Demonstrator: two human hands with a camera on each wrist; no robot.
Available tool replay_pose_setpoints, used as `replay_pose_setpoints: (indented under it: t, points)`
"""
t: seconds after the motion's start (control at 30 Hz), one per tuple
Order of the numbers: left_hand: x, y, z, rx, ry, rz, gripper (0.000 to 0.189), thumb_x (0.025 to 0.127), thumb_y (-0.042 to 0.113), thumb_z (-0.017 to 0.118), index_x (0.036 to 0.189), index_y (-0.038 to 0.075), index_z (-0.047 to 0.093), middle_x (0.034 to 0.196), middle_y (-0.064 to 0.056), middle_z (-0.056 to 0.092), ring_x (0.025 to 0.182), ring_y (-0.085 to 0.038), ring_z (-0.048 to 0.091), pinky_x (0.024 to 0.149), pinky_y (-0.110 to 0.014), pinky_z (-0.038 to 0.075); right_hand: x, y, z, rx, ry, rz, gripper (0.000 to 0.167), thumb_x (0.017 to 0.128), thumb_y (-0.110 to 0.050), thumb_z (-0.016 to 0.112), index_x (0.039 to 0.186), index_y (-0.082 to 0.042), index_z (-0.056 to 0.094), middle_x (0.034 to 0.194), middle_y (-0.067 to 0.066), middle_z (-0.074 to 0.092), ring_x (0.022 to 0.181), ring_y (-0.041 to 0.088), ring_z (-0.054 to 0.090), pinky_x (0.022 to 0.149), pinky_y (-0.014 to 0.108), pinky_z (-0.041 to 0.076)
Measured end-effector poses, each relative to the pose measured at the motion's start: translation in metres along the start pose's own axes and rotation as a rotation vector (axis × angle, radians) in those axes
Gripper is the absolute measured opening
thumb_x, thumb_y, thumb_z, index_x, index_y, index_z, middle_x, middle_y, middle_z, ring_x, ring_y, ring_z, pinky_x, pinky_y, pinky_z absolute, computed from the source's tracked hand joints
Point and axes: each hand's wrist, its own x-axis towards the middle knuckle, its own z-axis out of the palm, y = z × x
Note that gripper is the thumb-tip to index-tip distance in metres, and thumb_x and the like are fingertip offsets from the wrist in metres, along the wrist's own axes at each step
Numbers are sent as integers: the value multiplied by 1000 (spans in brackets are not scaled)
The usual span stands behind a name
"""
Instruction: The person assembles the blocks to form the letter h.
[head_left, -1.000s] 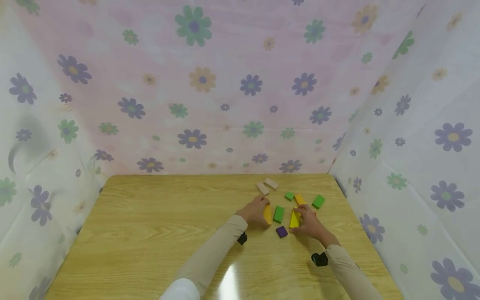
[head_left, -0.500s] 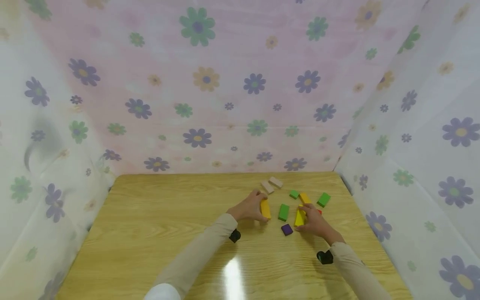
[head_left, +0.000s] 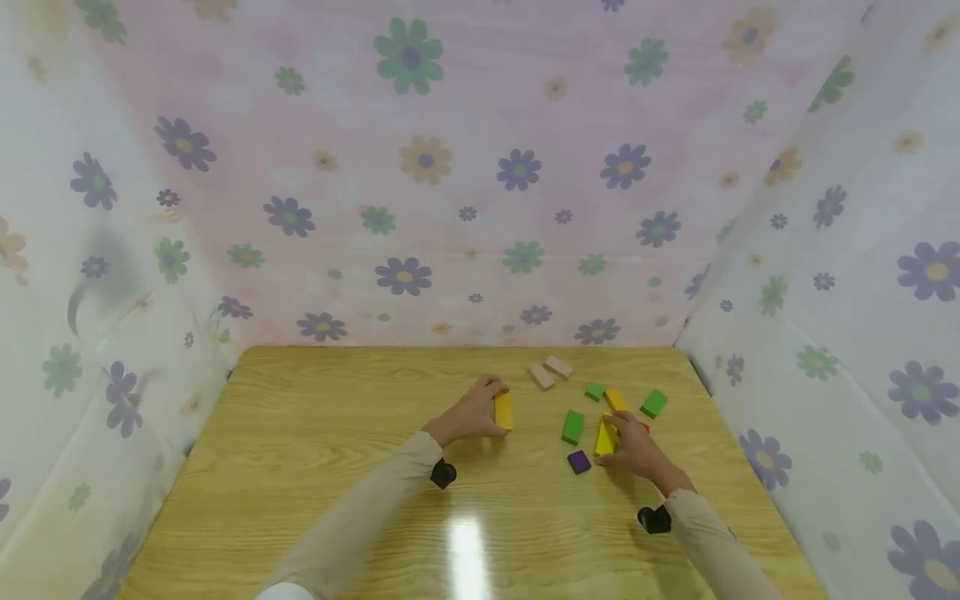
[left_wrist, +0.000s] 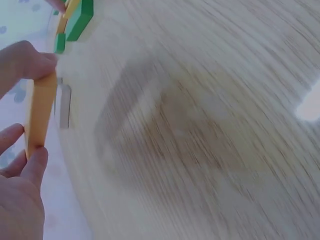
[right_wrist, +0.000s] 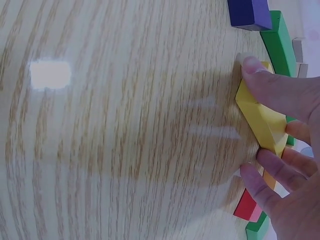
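Note:
My left hand (head_left: 472,411) pinches a long orange-yellow block (head_left: 503,412) between thumb and fingertips at its two ends. In the left wrist view that orange block (left_wrist: 42,112) is held above the table, with a shadow on the wood beside it. My right hand (head_left: 637,446) holds a bright yellow block (head_left: 606,435), thumb at the near end and fingers toward the far end. The right wrist view shows this yellow block (right_wrist: 262,117) with slanted faces, low at the table. Just left of it are a green block (head_left: 573,427) and a small purple block (head_left: 579,462).
Behind my right hand lie another orange block (head_left: 616,399), a small green block (head_left: 595,391), a green block (head_left: 654,403) and a partly hidden red block (right_wrist: 245,205). Two plain wooden blocks (head_left: 542,376) lie near the table's (head_left: 315,433) back edge. Flowered cloth walls (head_left: 450,183) enclose it.
My left hand has carried the orange block leftward, away from the green block. The right hand stays on the yellow block at about the same place; the head view has shifted slightly.

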Motion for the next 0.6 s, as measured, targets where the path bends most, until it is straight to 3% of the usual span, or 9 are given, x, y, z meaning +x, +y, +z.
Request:
replay_pose_setpoints:
  t: [0.27, 0.6]
  points:
    - [-20, -16, -17, -53, 33, 0, 74, 74, 8, 80, 135, -8, 42, 142, -22, 30, 123, -31, 44, 100, -38, 43, 0, -2, 1, -12, -19, 20, 81, 69, -19, 86, 129, 17, 45, 131, 42, 35, 113, 53, 45, 91, 59, 43]
    - [-41, -23, -34, -21, 25, -36, 75, 74, 8, 80, 137, -6, 41, 144, -23, 28, 123, -33, 43, 97, -40, 45, 0, -1, -1, -5, -9, 3, 80, 69, -19, 86, 128, 17, 45, 130, 41, 36, 111, 53, 46, 89, 59, 44]
